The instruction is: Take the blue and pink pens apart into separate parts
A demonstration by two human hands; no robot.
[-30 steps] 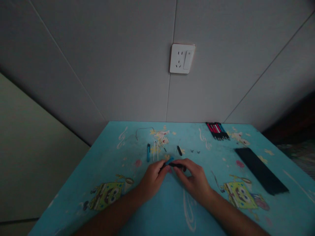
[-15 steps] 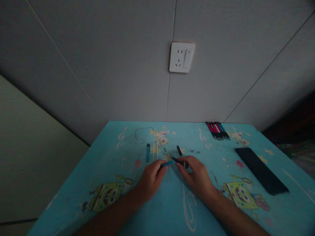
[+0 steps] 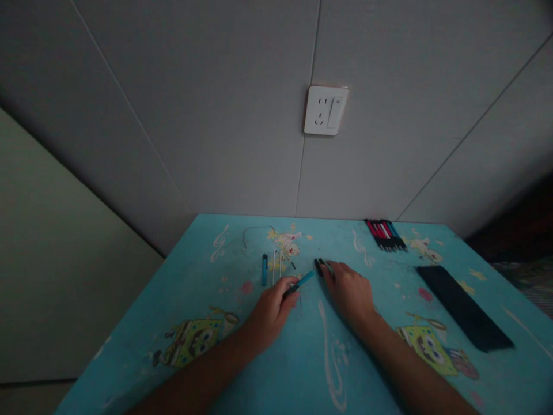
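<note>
My left hand (image 3: 274,305) is closed around a blue pen barrel (image 3: 306,278) with a dark end; its blue end points up and to the right. Fingers of my right hand (image 3: 351,293) are closed at a black pen part (image 3: 321,264), low over the table. Right beside it lies a second black pen part (image 3: 317,267). To the left, a blue pen piece with a clip (image 3: 264,270) rests near two thin white refills (image 3: 277,262). A tiny dark piece (image 3: 293,266) lies to the refills' right.
Several black, red and blue pens (image 3: 386,235) lie in a row at the back right. A flat black case (image 3: 464,308) is on the right side of the cartoon-patterned table (image 3: 285,374). A wall with a socket (image 3: 326,110) borders the back.
My right hand has brought its black part up beside the one on the table. The blue barrel in my left hand is now apart from it and tilted upward. The view has shifted slightly.
</note>
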